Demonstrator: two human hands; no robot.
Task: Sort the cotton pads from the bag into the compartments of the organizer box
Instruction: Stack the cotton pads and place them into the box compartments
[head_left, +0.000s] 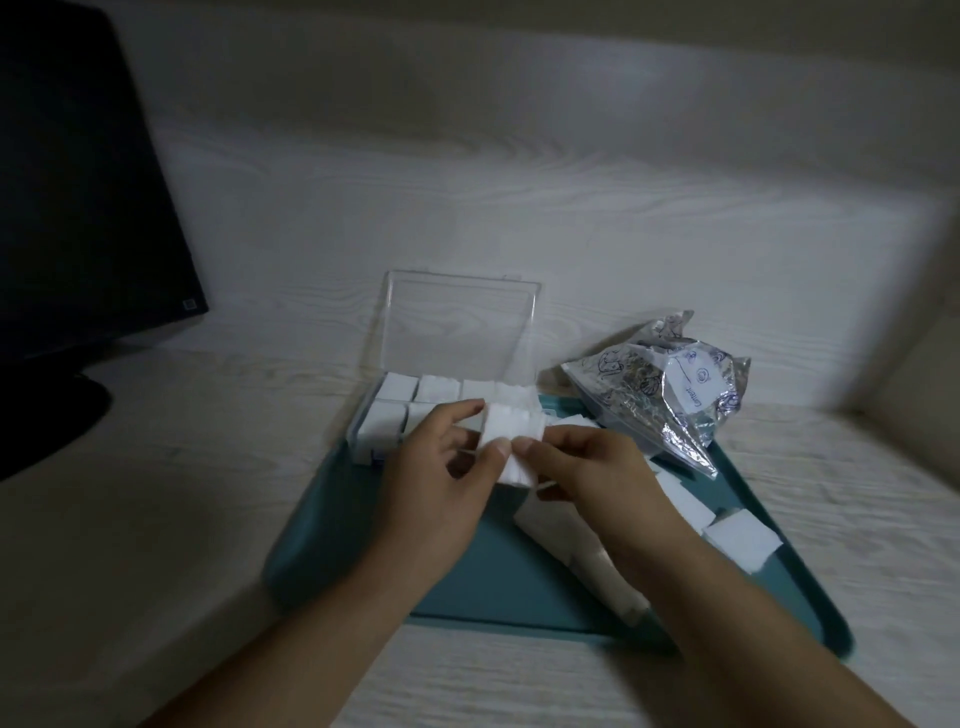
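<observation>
We see both hands meeting over the teal tray (363, 530), which lies on the pale wood-grain surface (156, 467). The left hand (441, 478) and the right hand (587, 473) together grip a stack of white cotton pads (511, 434), fingers and thumbs curled round its sides, the two thumbs almost touching on its near face. The stack is held just above the near right part of the clear organizer box (384, 415), whose lid (460, 327) stands open at the far side. The compartments we can see in the box already hold white pads. More loose cotton pads (740, 538) lie on the right side of the tray, some partly hidden under the right forearm. The crinkled printed bag (670, 395) sits at the far right corner of the tray, just beside the box. A dark monitor (78, 182) stands at the far left.
</observation>
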